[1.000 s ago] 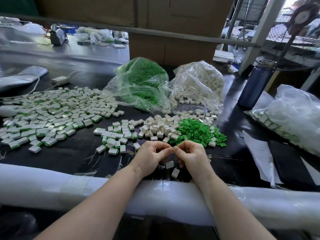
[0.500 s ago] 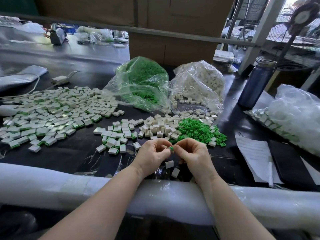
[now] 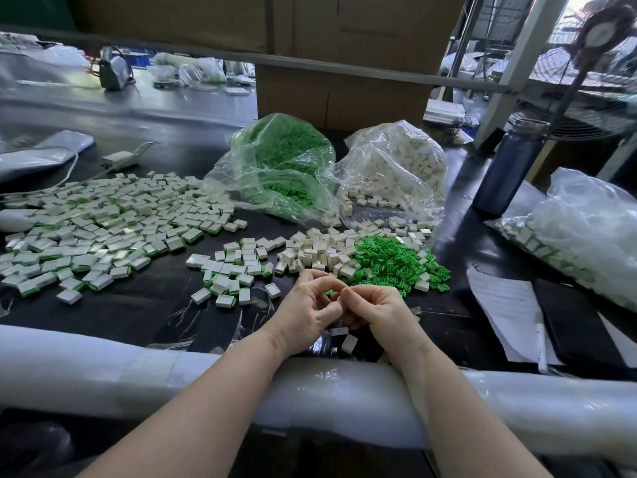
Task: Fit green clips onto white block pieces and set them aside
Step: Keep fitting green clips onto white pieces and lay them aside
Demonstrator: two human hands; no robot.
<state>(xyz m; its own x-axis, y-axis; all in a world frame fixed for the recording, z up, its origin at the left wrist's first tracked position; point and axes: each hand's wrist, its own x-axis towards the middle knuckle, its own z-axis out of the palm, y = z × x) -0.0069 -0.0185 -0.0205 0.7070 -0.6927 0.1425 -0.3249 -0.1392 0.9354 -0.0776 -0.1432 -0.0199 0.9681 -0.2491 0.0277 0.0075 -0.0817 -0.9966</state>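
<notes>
Far out to the left of the hands lies the big spread of finished pieces [image 3: 103,229], white with green edges showing. Closer in, just ahead and left of the left hand, sits a smaller cluster of finished pieces [image 3: 234,270].

The left hand [image 3: 306,312] has its fingers curled, thumb and forefinger pinched together, and the right hand [image 3: 375,312] meets it fingertip to fingertip, also curled tight. A speck of green clip [image 3: 331,293] peeks out between them. What else each hand grips I cannot tell, as the fingers cover it.

Just under the hands, two loose white block pieces [image 3: 348,343] sit near the table's padded edge [image 3: 206,367].

Ahead and slightly right is the heap of bare white blocks [image 3: 320,253], touching the loose green clips [image 3: 393,263] further right.

The risks, as I read them: the clip is tiny and pinched by fingertips alone, so a skewed press could pop it out, and it could vanish among the loose green ones or off the near edge. A half-seated clip could pass unnoticed into the finished spread. The two blocks under the wrists could be nudged off toward the lap. And the white and green heaps touch — a careless reach could mix them further.
</notes>
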